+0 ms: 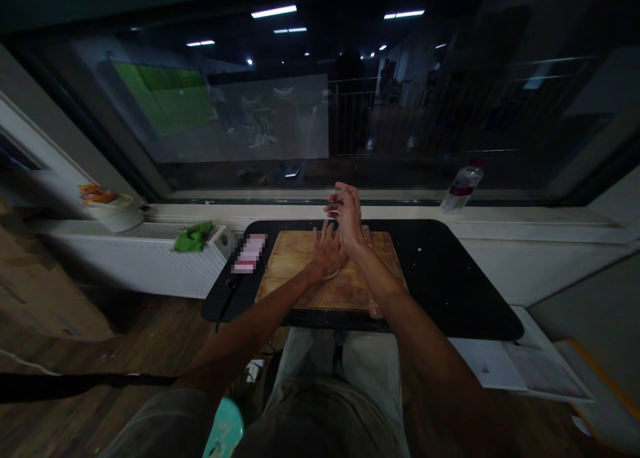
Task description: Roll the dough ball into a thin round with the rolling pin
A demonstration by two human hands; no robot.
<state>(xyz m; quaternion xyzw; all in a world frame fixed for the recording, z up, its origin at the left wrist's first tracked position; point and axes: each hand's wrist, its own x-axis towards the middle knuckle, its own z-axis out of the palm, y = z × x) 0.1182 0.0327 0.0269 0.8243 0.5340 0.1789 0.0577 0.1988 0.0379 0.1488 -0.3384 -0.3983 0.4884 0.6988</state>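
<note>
My left hand (326, 250) lies flat with fingers stretched out on a pale lump of dough (334, 272) in the middle of a wooden board (290, 258). Only a sliver of the dough shows under the palm. My right hand (345, 213) is lifted a little above the left one, fingers spread and empty. The board rests on a black tabletop (450, 271). A wooden rolling pin (373, 305) lies along the board's right side, mostly hidden by my right forearm.
A plastic bottle (463, 186) stands on the window sill at the back right. A green cloth (193, 237) lies on the radiator, a bowl (114, 208) to its left. A blurred packet (249, 253) sits left of the board. Papers (520, 368) lie low right.
</note>
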